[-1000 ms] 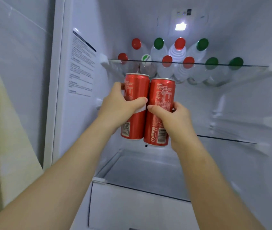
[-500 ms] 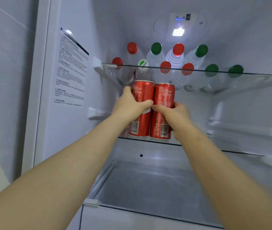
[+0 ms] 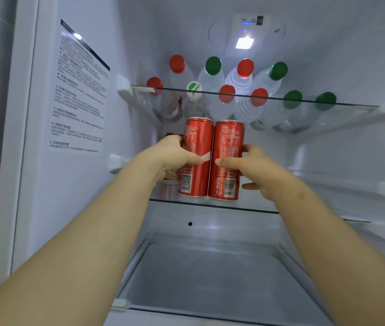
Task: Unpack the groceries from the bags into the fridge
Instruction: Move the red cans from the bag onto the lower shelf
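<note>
Left can (image 3: pixel 197 140) and right can (image 3: pixel 228 147), airborne a second ago, are now stood touching on the middle shelf (image 3: pixel 259 210) at twelve o'clock, gripped by the left hand (image 3: pixel 170 158) and right hand (image 3: pixel 257 170) respectively, so release is judged due.

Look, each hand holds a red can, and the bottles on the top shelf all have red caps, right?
No. In the head view the bottles on the top shelf have red caps and green caps, not only red. The rest is right: the left hand holds the left can and the right hand holds the right can.
</note>
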